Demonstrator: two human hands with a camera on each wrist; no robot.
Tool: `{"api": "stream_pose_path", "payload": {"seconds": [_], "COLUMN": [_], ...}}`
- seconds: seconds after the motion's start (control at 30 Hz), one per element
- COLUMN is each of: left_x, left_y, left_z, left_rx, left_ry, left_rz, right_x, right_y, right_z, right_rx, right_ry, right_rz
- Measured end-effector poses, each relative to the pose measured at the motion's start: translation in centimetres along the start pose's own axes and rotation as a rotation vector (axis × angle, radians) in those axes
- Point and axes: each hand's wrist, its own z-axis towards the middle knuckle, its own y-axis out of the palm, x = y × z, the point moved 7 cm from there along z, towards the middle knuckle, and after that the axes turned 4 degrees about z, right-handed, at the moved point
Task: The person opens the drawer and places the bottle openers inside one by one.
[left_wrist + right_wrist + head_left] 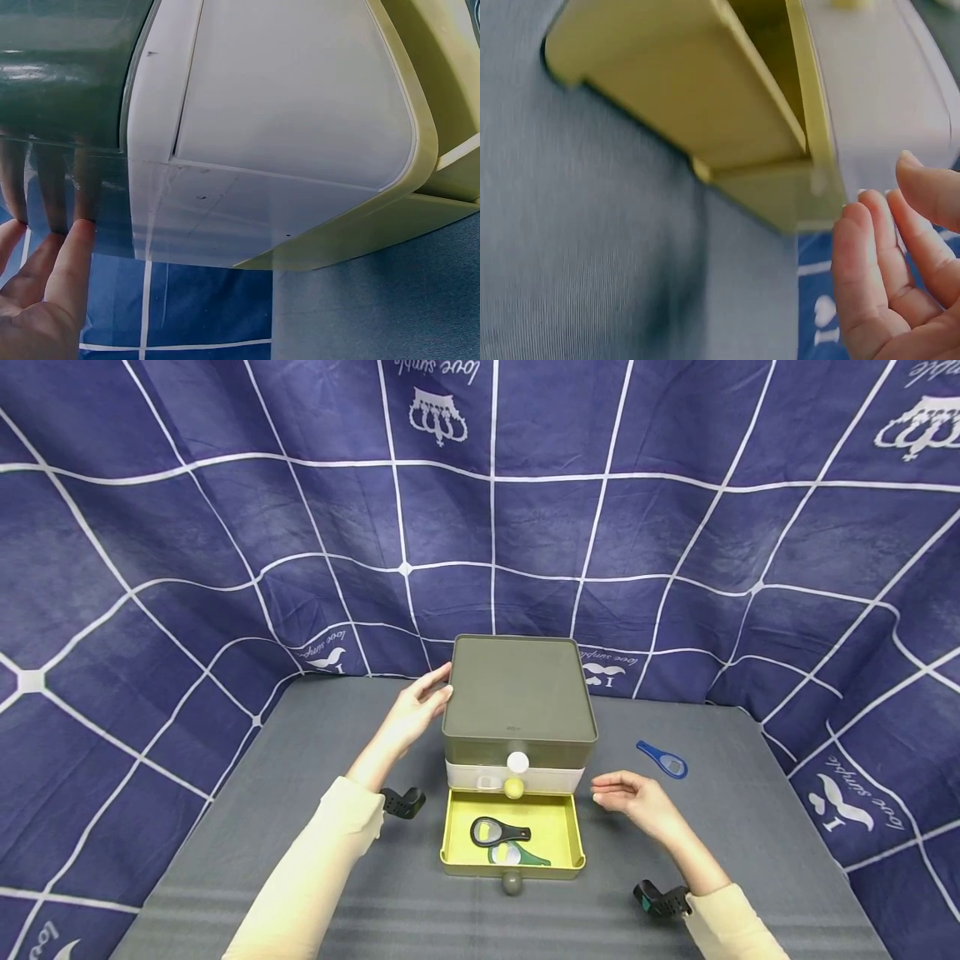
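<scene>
My left hand (411, 714) rests its extended fingertips on the left side of a desktop drawer box (521, 685) with a dark green top. In the left wrist view, the fingers (71, 270) meet the box's green upper wall. The yellow bottom drawer (555, 818) is pulled out at the front. Inside it lie a black paddle-shaped gadget (501, 832) with a small display and a green one (531, 857) partly beneath it. Just right of the box hovers my right hand (637, 802), empty, fingers relaxed and thumb apart in the right wrist view.
A blue paddle-shaped gadget (663, 761) lies on the grey tabletop (750, 827) to the right. Above the yellow drawer, the white middle tier (555, 779) is closed. A blue curtain (540, 527) with white lines hangs behind and along both sides.
</scene>
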Motion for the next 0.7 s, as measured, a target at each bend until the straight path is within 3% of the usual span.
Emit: {"api": "stream_pose_path", "payload": {"seconds": [0.5, 0.7], "left_x": [0.0, 0.0], "left_y": [-0.2, -0.1], "left_z": [0.0, 0.0], "left_rx": [0.010, 0.013], "left_ry": [-0.001, -0.014], "left_rz": [0.002, 0.001], "right_x": [2.8, 3.6], "right_y": [-7.6, -9.3], "right_z": [1.7, 2.4], "right_rx": [0.224, 0.327], "right_ry": [0.106, 0.115], "right_rz": [-0.045, -0.074]}}
